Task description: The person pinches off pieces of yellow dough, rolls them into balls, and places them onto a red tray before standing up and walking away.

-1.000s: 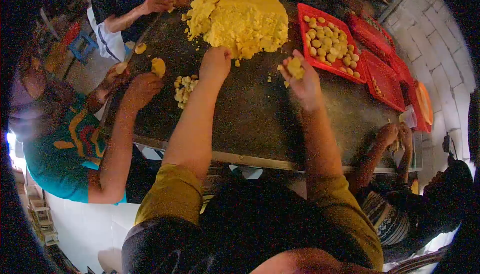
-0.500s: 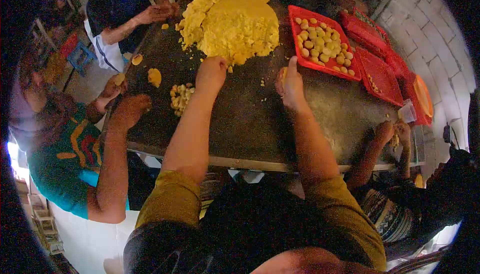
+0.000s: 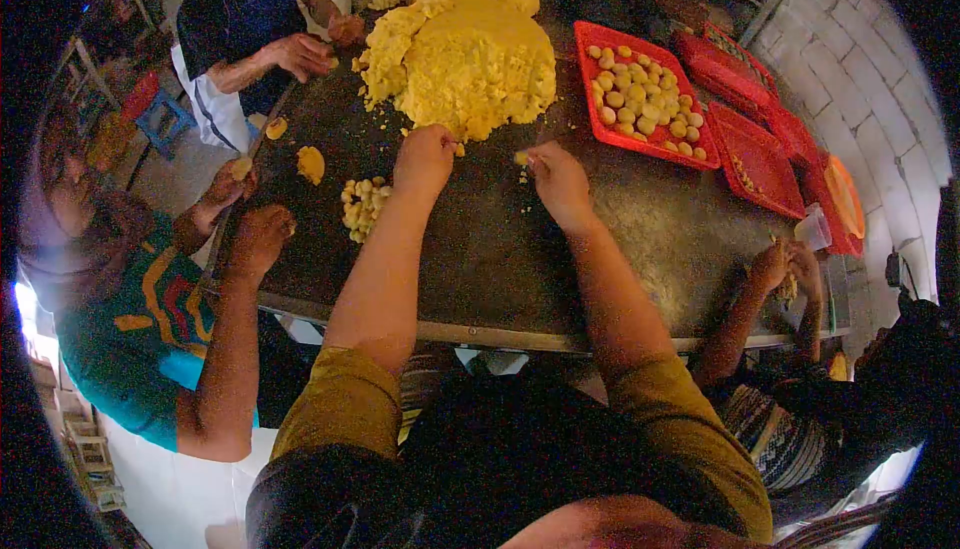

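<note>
A large mound of crumbly yellow dough lies at the far middle of the dark table. At its near edge is my left hand, fingers pinched together with a bit of yellow dough at the fingertips. My right hand is to the right, over the table, its fingers closed on a small piece of yellow dough. Left of my left forearm sits a pile of small pale pieces. A red tray with several round dough balls stands beyond my right hand.
More red trays and an orange lid line the right side. Co-workers' hands are at the left edge, others at the right, and a person stands far left. The table's near edge crosses below my forearms.
My right hand has moved left and turned, its thumb no longer pointing up. My left hand has shifted slightly. The far-left co-worker's hands have moved apart.
</note>
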`<state>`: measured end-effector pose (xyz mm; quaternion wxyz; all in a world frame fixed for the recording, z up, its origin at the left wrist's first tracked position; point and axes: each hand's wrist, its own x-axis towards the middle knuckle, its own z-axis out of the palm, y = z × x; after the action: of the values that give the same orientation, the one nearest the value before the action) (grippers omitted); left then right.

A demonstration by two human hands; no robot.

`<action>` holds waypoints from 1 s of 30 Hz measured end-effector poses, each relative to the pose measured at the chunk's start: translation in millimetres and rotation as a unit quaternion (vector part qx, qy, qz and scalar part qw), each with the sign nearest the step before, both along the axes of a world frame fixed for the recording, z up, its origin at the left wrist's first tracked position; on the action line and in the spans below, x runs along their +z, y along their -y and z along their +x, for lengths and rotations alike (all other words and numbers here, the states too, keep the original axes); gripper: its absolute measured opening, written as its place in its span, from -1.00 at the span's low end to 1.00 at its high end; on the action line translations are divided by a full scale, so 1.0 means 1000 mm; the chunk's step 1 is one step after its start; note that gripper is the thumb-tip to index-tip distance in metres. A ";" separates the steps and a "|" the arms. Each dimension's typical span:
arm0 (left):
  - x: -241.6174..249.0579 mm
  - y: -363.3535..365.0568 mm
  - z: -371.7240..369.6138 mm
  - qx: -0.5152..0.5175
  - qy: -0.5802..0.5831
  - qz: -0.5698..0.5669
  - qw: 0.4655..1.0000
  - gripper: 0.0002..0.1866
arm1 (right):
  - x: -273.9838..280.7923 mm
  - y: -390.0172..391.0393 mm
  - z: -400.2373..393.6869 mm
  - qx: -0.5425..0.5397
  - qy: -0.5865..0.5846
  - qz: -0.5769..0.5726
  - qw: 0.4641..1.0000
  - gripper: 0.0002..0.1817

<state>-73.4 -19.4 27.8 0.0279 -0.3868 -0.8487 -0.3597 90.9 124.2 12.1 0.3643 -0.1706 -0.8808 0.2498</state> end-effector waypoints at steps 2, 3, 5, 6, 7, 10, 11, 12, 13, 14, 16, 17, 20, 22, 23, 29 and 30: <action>0.000 0.001 0.000 -0.005 0.003 0.006 1.000 -0.86 | 0.001 0.003 0.002 0.042 0.010 0.095 0.995 -0.67; 0.005 0.002 0.004 0.003 -0.003 -0.003 1.000 -0.85 | 0.003 0.006 0.002 0.013 0.058 0.096 0.994 -0.67; 0.007 0.002 0.005 0.010 -0.010 -0.012 1.000 -0.85 | 0.009 0.013 0.003 -0.017 0.103 0.098 0.990 -0.67; 0.007 0.002 0.005 0.005 -0.022 -0.012 1.000 -0.84 | 0.023 0.021 0.005 -0.025 0.056 0.085 0.995 -0.67; 0.007 0.002 0.004 -0.001 -0.034 -0.013 0.999 -0.84 | 0.031 0.025 0.006 -0.032 0.009 0.072 0.997 -0.67; 0.019 0.005 0.010 0.006 0.040 -0.066 0.997 -0.81 | 0.015 0.007 0.003 -0.049 -0.084 0.084 0.992 -0.64; 0.019 0.005 0.010 0.006 0.038 -0.065 0.997 -0.81 | 0.006 0.000 0.000 -0.049 -0.085 0.085 0.992 -0.64; 0.017 0.005 0.010 -0.001 0.021 -0.065 0.998 -0.81 | 0.002 -0.001 -0.003 -0.025 -0.081 0.014 0.996 -0.65; 0.016 0.005 0.009 -0.009 0.005 -0.066 0.998 -0.80 | -0.002 -0.004 -0.004 0.000 -0.074 -0.058 0.996 -0.66; 0.014 0.005 0.009 -0.009 0.004 -0.065 0.998 -0.80 | -0.007 -0.006 -0.004 0.000 -0.075 -0.057 0.996 -0.66; 0.013 0.005 0.009 -0.005 0.008 -0.051 0.999 -0.82 | 0.002 0.006 -0.001 0.005 -0.056 -0.146 0.988 -0.66; 0.012 0.005 0.009 -0.004 0.008 -0.050 0.999 -0.82 | 0.004 0.008 0.000 0.006 -0.056 -0.146 0.988 -0.66; 0.017 0.006 0.012 -0.005 0.007 -0.035 0.999 -0.84 | 0.011 0.013 0.001 0.012 -0.034 -0.120 0.992 -0.68; 0.019 0.006 0.014 -0.006 0.009 -0.032 0.999 -0.84 | 0.015 0.017 0.002 -0.017 -0.024 -0.143 0.989 -0.70; 0.018 0.005 0.013 -0.005 0.010 -0.034 0.999 -0.84 | 0.013 0.014 0.001 -0.016 -0.023 -0.145 0.989 -0.70; 0.019 0.006 0.011 -0.014 -0.050 -0.032 0.998 -0.84 | 0.020 0.019 0.001 0.033 -0.082 -0.181 0.979 -0.66; 0.020 0.006 0.013 -0.008 -0.018 -0.033 0.999 -0.84 | 0.002 0.009 -0.004 0.045 -0.110 -0.229 0.966 -0.64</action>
<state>-60.6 -25.3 47.5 0.0278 -0.4009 -0.8564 -0.3243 86.5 114.9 14.5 0.3984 -0.1810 -0.7615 0.4780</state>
